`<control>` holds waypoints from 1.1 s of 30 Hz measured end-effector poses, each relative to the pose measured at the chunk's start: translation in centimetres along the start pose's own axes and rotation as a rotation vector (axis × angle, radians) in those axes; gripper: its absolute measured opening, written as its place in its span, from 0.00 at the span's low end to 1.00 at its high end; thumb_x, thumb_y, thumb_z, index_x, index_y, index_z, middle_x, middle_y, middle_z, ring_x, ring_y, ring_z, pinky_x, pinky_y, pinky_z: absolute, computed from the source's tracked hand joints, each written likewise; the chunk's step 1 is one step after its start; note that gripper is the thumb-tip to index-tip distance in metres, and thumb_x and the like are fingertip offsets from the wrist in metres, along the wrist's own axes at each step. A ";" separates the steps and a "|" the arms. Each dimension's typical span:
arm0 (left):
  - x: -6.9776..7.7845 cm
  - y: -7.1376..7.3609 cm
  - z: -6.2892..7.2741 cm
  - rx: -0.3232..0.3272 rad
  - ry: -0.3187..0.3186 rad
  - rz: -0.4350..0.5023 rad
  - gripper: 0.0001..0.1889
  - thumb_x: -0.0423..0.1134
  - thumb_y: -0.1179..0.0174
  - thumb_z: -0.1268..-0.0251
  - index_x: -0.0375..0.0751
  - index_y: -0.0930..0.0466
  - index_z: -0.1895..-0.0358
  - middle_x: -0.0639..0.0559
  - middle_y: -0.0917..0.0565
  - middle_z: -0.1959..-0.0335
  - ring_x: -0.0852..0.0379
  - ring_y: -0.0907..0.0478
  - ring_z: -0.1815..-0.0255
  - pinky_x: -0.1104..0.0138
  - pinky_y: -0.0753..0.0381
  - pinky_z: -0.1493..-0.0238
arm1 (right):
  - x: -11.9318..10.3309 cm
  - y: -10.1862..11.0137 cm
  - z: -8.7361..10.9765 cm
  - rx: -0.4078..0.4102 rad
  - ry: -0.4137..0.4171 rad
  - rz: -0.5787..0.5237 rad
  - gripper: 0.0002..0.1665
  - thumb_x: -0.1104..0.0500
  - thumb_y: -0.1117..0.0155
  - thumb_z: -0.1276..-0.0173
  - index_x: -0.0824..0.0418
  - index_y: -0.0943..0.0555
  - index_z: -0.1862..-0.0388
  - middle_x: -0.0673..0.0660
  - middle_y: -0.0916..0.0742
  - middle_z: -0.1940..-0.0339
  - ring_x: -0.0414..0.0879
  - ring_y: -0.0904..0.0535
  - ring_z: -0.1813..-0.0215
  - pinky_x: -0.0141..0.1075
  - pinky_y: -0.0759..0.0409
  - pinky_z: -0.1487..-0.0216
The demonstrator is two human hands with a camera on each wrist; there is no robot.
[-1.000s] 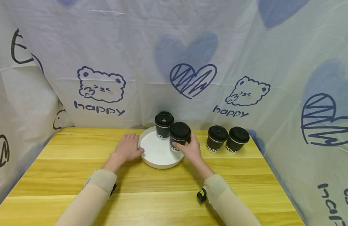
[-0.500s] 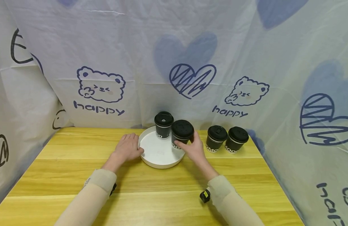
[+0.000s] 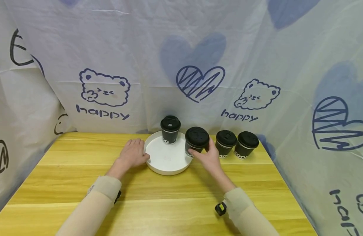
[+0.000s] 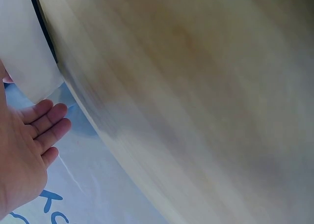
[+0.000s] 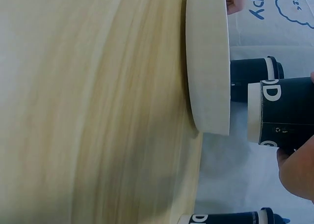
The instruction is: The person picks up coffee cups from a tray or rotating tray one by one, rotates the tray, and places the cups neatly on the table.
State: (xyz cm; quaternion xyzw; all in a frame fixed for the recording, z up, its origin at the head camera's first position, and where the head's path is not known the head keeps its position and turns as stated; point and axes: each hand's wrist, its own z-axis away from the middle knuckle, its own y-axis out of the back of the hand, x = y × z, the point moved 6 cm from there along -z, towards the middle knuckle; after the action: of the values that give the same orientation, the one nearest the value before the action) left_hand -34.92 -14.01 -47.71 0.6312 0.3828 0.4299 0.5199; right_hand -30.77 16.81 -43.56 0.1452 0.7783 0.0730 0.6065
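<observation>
Right hand (image 3: 209, 156) lifts a lidded paper cup (image 3: 196, 141) just past the tray (image 3: 166, 168) rim.

The cup looks light, thin-walled and crushable; a gentle wrap round its stiff mid-body, as here, suits it. The left hand (image 3: 133, 154) lies with relaxed fingers against the smooth white round tray on the wooden surface (image 3: 158, 203).

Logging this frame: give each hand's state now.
Left hand: open, resting against the white tray.
Right hand: grip on a black cup.

Bare table (image 3: 158, 203) near side open; two cups (image 3: 237, 144) crowd right; tray (image 3: 166, 168) centre
</observation>
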 end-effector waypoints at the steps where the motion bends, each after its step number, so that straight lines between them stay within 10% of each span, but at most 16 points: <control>1: 0.0 0.0 0.0 -0.001 0.001 0.003 0.33 0.52 0.43 0.36 0.23 0.29 0.41 0.32 0.23 0.45 0.33 0.28 0.39 0.43 0.36 0.26 | 0.0 0.2 0.1 0.003 0.002 -0.001 0.50 0.59 0.18 0.42 0.60 0.32 0.23 0.62 0.23 0.27 0.59 0.30 0.24 0.49 0.34 0.22; 33: 0.1 0.0 -0.1 0.001 0.004 0.009 0.33 0.51 0.42 0.36 0.22 0.29 0.40 0.31 0.24 0.44 0.32 0.29 0.37 0.43 0.38 0.25 | 2.9 5.2 2.5 0.051 -0.014 -0.044 0.49 0.67 0.20 0.42 0.62 0.34 0.23 0.63 0.24 0.28 0.58 0.29 0.25 0.47 0.34 0.22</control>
State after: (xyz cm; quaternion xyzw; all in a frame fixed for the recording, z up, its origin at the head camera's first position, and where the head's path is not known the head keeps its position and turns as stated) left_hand -34.99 -13.92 -47.73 0.6324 0.3810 0.4333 0.5169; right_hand -28.28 22.54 -45.37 0.1441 0.7788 0.0386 0.6093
